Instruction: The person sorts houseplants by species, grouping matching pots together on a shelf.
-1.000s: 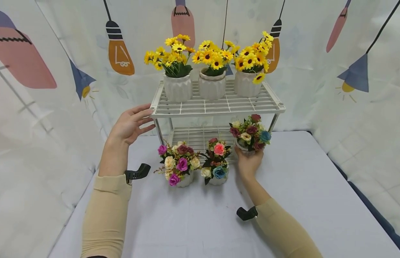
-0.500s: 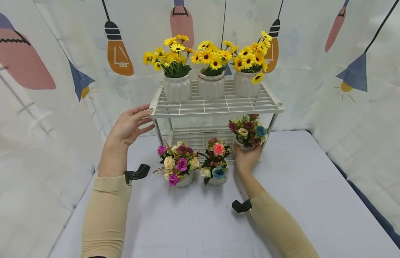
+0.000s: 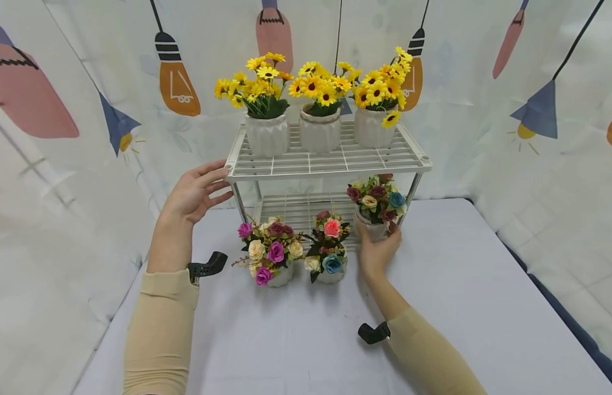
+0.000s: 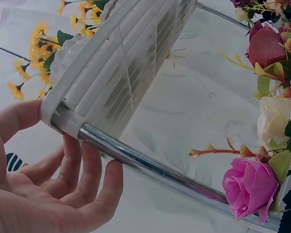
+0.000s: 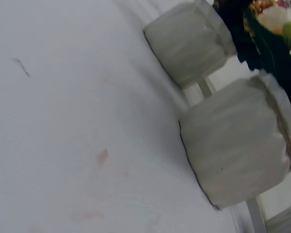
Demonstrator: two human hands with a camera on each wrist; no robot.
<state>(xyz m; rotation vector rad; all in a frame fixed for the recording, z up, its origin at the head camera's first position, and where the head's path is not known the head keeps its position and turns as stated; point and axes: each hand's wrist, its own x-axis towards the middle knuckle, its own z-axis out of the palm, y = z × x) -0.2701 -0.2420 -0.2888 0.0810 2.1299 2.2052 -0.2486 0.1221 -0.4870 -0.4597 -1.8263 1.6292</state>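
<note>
Gripping a white rose pot (image 3: 376, 204) at the frame's centre-right, the right hand (image 3: 377, 249) curls its fingers round the base at the rack's lower shelf. The left hand (image 3: 194, 192), fingers straight, touches the white rack (image 3: 325, 162) at its upper-left corner.

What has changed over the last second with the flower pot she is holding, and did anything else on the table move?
The right hand, gripping the pot of mixed roses, has carried it away from the person and lower, toward the white rack's bottom shelf beside the right front leg. It has not let go. The left hand stays at the rack's top left corner, fingers straight. The two other rose pots and the three sunflower pots have not moved.
</note>
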